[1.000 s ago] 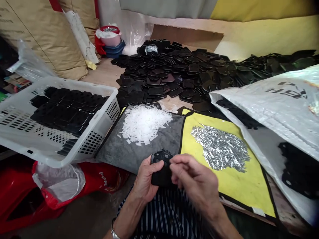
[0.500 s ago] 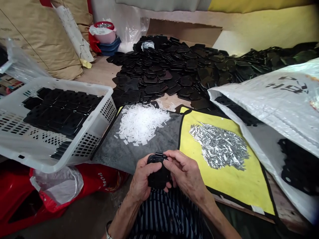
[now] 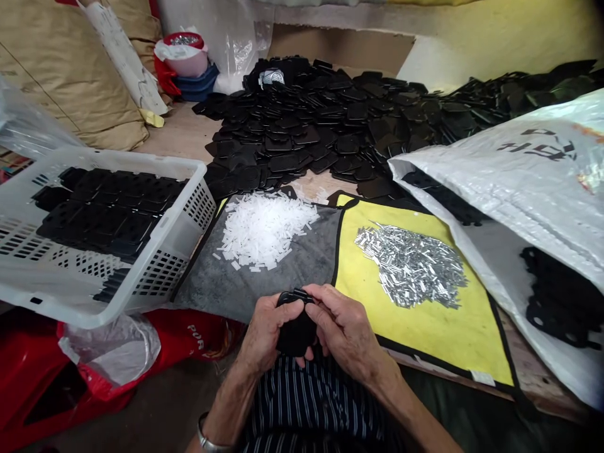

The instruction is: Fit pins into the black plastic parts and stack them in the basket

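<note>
Left hand (image 3: 268,330) and right hand (image 3: 346,330) both grip one black plastic plate (image 3: 296,336), right fingers (image 3: 321,301) at its top edge, nearer than earlier.

Black piece (image 3: 296,335), yellow mat (image 3: 448,333), striped clothing (image 3: 306,402)

Held piece (image 3: 296,333) between crate (image 3: 160,272) and sack (image 3: 519,189)

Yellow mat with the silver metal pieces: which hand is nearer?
Right hand: at the yellow mat's lower-left edge, overlapping it in view. Left hand: farther, past the right hand, at the grey cloth's front edge.
</note>
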Demonstrator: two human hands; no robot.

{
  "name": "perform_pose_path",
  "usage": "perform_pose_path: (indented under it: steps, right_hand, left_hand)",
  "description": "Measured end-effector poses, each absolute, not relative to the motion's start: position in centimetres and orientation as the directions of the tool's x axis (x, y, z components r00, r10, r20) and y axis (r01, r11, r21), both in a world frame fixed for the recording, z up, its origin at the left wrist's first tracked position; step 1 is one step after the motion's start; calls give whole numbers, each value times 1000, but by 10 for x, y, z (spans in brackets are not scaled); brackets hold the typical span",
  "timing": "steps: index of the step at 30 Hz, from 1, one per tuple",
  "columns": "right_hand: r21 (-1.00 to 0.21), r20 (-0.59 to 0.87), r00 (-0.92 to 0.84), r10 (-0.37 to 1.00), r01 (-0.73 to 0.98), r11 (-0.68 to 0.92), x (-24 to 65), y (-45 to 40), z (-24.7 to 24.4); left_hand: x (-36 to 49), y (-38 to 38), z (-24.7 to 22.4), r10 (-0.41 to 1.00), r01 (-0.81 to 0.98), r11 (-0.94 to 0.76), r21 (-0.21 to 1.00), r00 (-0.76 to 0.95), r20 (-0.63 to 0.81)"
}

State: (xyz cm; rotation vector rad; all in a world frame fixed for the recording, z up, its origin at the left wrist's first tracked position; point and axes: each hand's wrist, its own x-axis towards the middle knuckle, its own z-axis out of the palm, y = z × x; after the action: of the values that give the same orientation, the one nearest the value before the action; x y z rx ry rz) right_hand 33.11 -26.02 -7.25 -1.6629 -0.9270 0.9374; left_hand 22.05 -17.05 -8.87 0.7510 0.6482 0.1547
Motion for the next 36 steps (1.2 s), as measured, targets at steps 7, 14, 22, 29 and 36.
perform_pose_path:
  steps: [7, 14, 22, 29, 36]
  right_hand:
    - [-966, -258, 247, 934, -83, -244, 335, -260, -71]
    - [-962, -273, 441, 855, -120, -246, 333, -264, -81]
    - [-948, -315, 379, 870, -173, -268, 339, -261, -84]
    - [-968, -167, 460, 872, 94, -234, 342, -279, -77]
    - [-402, 150, 479, 865, 829, -390, 436, -279, -74]
  left_hand:
    - [219, -171, -87, 308, 130, 725, 676, 817, -487]
    - [220, -180, -87, 408, -25, 743, 668, 809, -423]
    - [221, -183, -86, 481, 37, 678, 734, 734, -480]
    - [226, -192, -85, 399, 123, 660, 741, 778, -485]
    - [231, -176, -80, 492, 194, 547, 814, 713, -500]
